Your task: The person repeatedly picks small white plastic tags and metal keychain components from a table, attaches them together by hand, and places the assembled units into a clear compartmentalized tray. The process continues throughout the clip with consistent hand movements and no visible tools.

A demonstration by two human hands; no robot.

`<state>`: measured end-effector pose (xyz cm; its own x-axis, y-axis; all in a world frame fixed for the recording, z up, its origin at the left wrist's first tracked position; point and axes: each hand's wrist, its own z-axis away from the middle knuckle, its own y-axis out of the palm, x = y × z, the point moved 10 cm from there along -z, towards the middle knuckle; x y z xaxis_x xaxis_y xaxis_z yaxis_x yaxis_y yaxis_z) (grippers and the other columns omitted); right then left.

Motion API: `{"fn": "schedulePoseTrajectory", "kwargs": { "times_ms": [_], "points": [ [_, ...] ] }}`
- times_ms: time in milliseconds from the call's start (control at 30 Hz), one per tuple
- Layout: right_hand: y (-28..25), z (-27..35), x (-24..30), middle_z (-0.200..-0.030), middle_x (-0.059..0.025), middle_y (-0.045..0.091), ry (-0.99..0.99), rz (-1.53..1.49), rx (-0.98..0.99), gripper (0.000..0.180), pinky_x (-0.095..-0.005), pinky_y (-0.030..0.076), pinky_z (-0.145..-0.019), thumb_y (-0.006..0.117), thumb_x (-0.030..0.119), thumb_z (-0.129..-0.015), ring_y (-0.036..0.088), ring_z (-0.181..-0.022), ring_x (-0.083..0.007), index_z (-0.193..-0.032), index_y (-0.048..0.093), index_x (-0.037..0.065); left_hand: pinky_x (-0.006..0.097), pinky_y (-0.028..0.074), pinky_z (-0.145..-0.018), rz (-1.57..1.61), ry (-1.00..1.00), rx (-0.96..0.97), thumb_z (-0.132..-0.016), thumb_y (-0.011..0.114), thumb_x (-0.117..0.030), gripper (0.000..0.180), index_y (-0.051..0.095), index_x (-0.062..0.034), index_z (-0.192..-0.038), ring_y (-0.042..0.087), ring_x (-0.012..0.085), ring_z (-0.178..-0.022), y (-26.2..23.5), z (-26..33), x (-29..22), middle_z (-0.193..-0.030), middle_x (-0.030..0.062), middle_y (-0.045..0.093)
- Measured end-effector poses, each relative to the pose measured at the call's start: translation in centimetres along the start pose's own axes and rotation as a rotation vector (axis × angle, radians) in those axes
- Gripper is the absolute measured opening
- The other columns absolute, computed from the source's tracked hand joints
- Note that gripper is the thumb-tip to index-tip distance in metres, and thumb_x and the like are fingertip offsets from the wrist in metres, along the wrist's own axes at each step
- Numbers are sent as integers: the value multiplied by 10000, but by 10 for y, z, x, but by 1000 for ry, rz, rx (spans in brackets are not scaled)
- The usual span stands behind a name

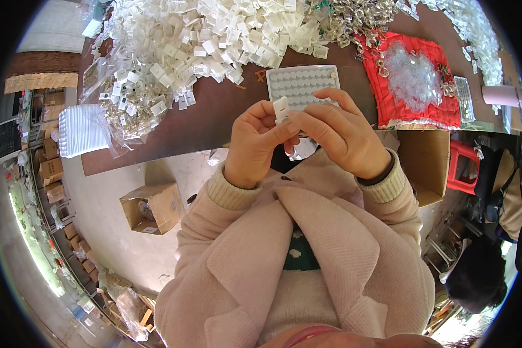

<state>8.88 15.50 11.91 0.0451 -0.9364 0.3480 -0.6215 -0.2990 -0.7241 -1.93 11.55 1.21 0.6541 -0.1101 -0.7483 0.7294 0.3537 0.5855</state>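
A small white plastic card (281, 108) with a slot stands upright between the thumb and fingers of my left hand (255, 139), which is closed on it. My right hand (345, 136) is close beside it, its thumb against the card's lower edge and its other fingers curled, the index finger raised. Whatever its fingertips pinch is hidden. Just beyond both hands lies a pale grey tray (298, 69) with rows of small hollows, partly covered by my right fingers. Below the hands, a shiny clear piece (301, 149) shows; its kind cannot be made out.
A large heap of white plastic cards (214, 35) covers the table's far side. Metallic trinkets (354, 20) lie right of it. A red cloth (385, 110) bears clear plastic bits (414, 75). Stacked white trays (84, 130) sit left; cardboard boxes (165, 203) and a red stool (464, 168) stand below.
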Motion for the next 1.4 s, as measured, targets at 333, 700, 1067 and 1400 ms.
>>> {"fn": "schedulePoseTrajectory", "kwargs": {
  "times_ms": [333,700,1067,1400],
  "points": [
    [-6,2,-10,-1007,-72,669,137,-107,-233,388,-432,488,-903,759,60,-767,647,-858,-221,-1138,645,38,251,521,-582,141,128,-54,-878,685,38,179,584,10,-1024,631,142,-662,-12,9,-5,-958,138,703],
    [-2,9,-11,-919,-66,645,187,-208,-161,434,-342,507,-735,753,-8,-685,618,-804,-234,-1116,718,24,254,574,-626,-134,310,56,-837,714,120,263,563,6,-1020,683,161,-730,-10,17,-27,-966,146,707],
    [5,9,-8,-972,-83,668,273,-241,-161,459,-338,528,-705,730,-66,-703,648,-835,-264,-1152,699,20,282,593,-657,-304,428,-10,-851,702,122,264,575,28,-1062,692,165,-773,-7,26,-33,-976,150,702],
    [5,11,-10,-1019,-101,689,240,-277,-264,395,-337,536,-734,718,-66,-756,640,-825,-263,-1142,704,19,297,607,-688,-96,598,-126,-887,663,109,222,554,30,-1064,696,172,-808,-11,30,-35,-1000,174,699]
  ]
}}
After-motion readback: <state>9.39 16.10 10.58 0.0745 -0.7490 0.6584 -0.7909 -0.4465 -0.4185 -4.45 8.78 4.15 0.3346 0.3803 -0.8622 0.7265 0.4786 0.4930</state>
